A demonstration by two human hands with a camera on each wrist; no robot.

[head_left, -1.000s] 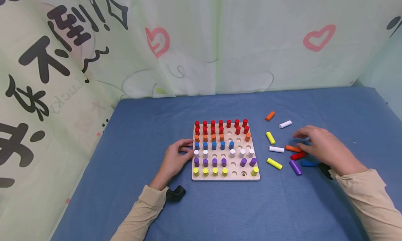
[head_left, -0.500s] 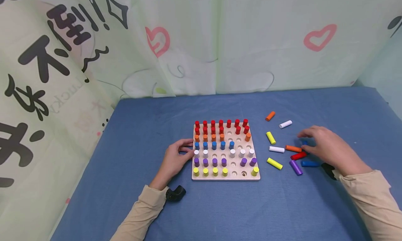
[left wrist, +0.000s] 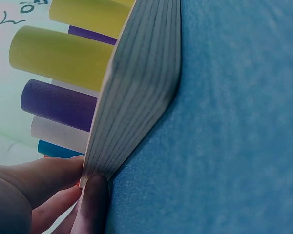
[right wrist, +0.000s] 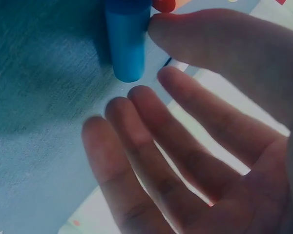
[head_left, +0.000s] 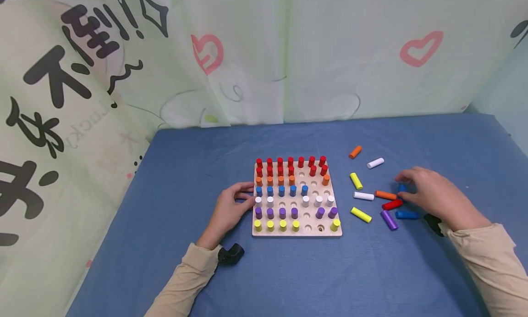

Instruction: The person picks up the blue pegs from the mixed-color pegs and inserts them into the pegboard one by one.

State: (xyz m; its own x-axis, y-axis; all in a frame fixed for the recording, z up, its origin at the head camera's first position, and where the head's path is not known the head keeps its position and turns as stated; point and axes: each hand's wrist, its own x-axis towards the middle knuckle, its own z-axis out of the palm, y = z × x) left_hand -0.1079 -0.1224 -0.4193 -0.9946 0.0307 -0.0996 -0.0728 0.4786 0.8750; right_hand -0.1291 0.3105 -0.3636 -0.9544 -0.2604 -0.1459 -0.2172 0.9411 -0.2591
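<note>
A wooden pegboard point(head_left: 297, 232) lies mid-table with rows of red, orange, blue, white, purple and yellow pegs and several empty holes. My left hand point(head_left: 231, 207) pinches its left edge; the left wrist view shows fingers point(left wrist: 49, 178) at the board's edge point(left wrist: 136, 87). Loose pegs lie to the right of the board. My right hand point(head_left: 429, 193) hovers over them, fingers spread and holding nothing. Its fingertips are by a short blue peg point(head_left: 401, 187), seen close in the right wrist view as a blue peg point(right wrist: 128, 39) just beyond the fingers point(right wrist: 151, 156).
Loose on the blue cloth point(head_left: 371, 271) are an orange peg point(head_left: 354, 152), a white peg point(head_left: 375, 163), a yellow peg point(head_left: 356, 180), a red peg point(head_left: 392, 204), a purple peg point(head_left: 388, 219) and a longer blue peg point(head_left: 407, 214). A printed curtain point(head_left: 247, 55) hangs behind.
My right hand has drifted a little to the right and settled over the short blue peg. The left hand and the board have not moved.
</note>
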